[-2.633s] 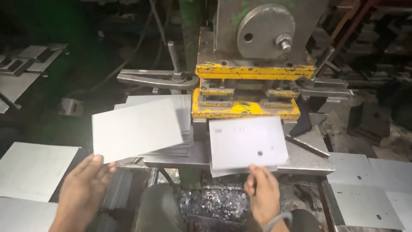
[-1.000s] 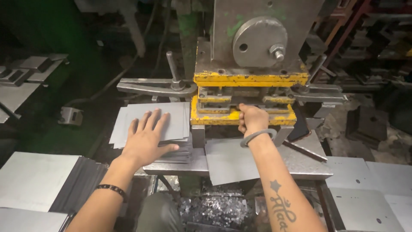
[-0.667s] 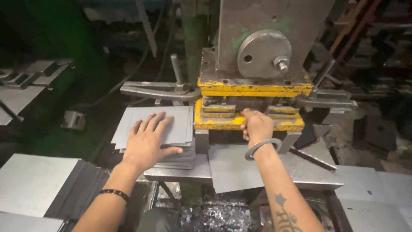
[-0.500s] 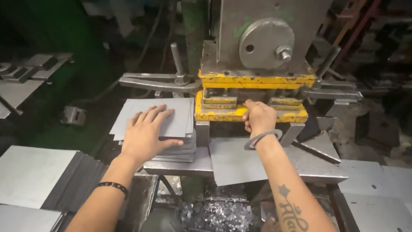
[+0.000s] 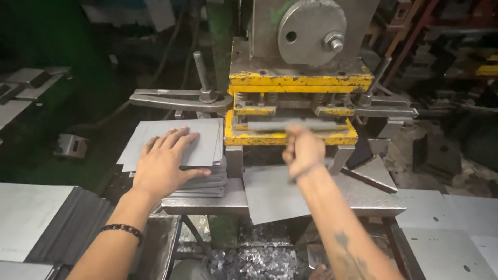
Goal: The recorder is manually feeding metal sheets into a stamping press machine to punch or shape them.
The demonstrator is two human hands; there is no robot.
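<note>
Our left hand (image 5: 165, 165) lay flat and open on the stack of sheets (image 5: 179, 148), our right hand (image 5: 302, 151), grip unclear, pushed a sheet (image 5: 272, 194) near the yellow press (image 5: 290, 103) — fingers risked crushing.

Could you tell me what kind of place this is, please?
Most likely a metal stamping workshop: a yellow-and-grey punch press, stacks of grey sheet-metal blanks under the left hand, and punched scrap below.
</note>
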